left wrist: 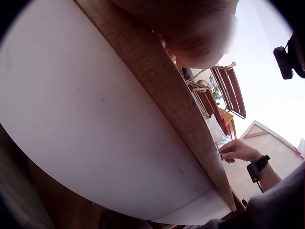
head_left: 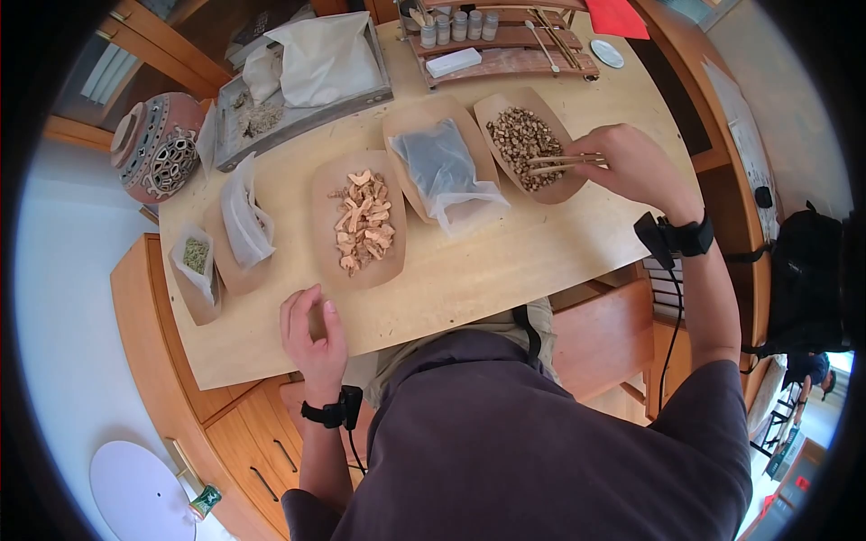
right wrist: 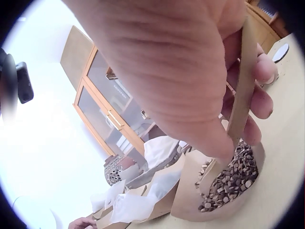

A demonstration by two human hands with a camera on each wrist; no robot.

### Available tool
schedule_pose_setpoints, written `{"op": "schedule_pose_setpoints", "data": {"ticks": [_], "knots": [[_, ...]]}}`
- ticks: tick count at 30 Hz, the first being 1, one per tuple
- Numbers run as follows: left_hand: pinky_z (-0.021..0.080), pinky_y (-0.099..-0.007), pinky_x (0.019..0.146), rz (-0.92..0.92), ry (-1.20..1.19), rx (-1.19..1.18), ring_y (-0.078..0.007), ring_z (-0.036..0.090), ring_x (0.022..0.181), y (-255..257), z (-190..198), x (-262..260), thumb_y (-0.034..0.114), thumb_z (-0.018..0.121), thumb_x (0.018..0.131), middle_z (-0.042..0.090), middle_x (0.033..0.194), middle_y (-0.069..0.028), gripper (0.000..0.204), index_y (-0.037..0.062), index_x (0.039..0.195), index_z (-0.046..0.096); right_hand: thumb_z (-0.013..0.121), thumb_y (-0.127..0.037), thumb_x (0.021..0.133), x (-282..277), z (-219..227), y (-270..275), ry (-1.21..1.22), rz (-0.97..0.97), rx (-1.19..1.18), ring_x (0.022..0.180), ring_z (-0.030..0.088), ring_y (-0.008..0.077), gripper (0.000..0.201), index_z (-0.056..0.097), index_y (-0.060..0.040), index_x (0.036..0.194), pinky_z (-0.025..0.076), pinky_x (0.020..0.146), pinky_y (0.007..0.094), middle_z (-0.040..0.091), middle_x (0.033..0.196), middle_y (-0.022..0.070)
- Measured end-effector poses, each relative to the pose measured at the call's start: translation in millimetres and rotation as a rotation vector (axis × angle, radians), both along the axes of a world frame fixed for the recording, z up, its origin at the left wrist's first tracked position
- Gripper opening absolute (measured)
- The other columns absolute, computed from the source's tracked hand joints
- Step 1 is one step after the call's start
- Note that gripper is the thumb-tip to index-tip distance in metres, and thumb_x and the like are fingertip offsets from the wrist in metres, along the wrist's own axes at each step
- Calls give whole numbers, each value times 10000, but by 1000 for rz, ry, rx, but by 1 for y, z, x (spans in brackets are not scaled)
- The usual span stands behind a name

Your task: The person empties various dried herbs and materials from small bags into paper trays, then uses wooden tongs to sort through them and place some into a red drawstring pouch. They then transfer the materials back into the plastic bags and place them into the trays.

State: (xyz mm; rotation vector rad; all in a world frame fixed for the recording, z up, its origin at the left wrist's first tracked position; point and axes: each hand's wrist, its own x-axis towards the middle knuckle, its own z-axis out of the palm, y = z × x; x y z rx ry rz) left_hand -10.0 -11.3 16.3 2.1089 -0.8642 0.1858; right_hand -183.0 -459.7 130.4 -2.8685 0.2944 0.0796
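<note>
My right hand (head_left: 636,169) grips a pair of wooden tweezers (head_left: 568,160) in the head view, their tips over small brown chopped pieces (head_left: 523,135) in a paper tray (head_left: 559,191). The right wrist view shows the fingers of the right hand (right wrist: 190,71) round the flat wooden tweezers (right wrist: 244,81), above the dark pieces (right wrist: 233,183). My left hand (head_left: 316,338) is at the table's front edge with fingers loosely bent, holding nothing. Nearest to it is a tray (head_left: 322,261) of pale dried slices (head_left: 365,216).
Beside the chopped pieces, a tray (head_left: 397,135) holds a plastic-wrapped dark packet (head_left: 437,162). Further left lie a white pouch (head_left: 244,216) and green bits (head_left: 196,255). A grey tray (head_left: 361,101) with white bags, a patterned pot (head_left: 158,149) and a wooden rack (head_left: 505,63) stand behind.
</note>
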Motion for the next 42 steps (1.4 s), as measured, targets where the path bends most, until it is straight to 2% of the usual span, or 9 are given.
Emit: {"op": "schedule_pose_setpoints", "data": {"ticks": [9,15,18,23,26,30,34,37,42], "knots": [[553,-389,865,3,0,2,-290,665,961,1,-1,0,5,686,945,661,1111,-155,237,2,1182,681,718,-125,897,-2,11,-15,68,-198,-135,839,700,387,215,783,-29,1078,559,769,452,744,908,192],[546,-398,869,9,-14,14,-301,661,969,1,-1,0,4,688,938,658,1108,-157,233,2,1171,687,679,-138,942,20,-8,-14,-46,-209,-66,899,694,419,241,754,-12,1134,554,805,479,744,975,225],[543,-394,866,7,-22,15,-292,661,958,0,-1,0,-1,679,941,659,1092,-152,226,-1,1166,686,690,-141,936,22,-19,-4,-162,-96,-26,910,696,416,257,750,-16,1153,554,815,479,747,991,224],[544,-381,861,5,-44,-5,-266,669,933,-2,-1,0,-10,660,950,663,1076,-137,210,-6,1159,683,698,-127,929,8,-6,9,-20,-89,-74,916,692,413,268,746,-9,1165,552,825,476,745,1005,216],[541,-413,906,16,-10,21,-326,661,1022,3,-3,0,14,701,931,661,1119,-164,245,16,1176,698,685,-114,948,-8,0,12,-14,-159,-93,889,692,398,280,728,-2,1201,552,804,460,737,1033,203],[541,-417,917,26,-2,29,-335,660,1044,3,-4,1,13,718,915,664,1132,-165,269,32,1183,703,642,-154,972,-24,9,38,-214,-279,74,913,667,416,261,726,-44,1193,529,811,477,700,1017,205],[541,-415,922,30,18,21,-337,660,1052,2,-4,0,20,743,895,664,1144,-165,295,39,1187,705,663,-128,965,-42,1,76,-169,-347,195,905,671,416,308,704,-29,1254,533,809,464,705,1014,215],[542,-415,921,17,23,12,-336,660,1052,2,-4,1,25,753,886,664,1149,-163,302,41,1185,706,676,-105,947,-52,-8,99,-83,-410,274,898,673,423,291,705,-23,1226,539,814,464,711,1004,220],[548,-403,907,4,-11,-5,-315,665,1025,1,-6,1,20,748,889,664,1139,-154,287,28,1172,704,674,-67,929,-61,-33,113,-210,-373,191,912,680,424,269,698,-13,1191,545,809,464,716,1018,215]]}}
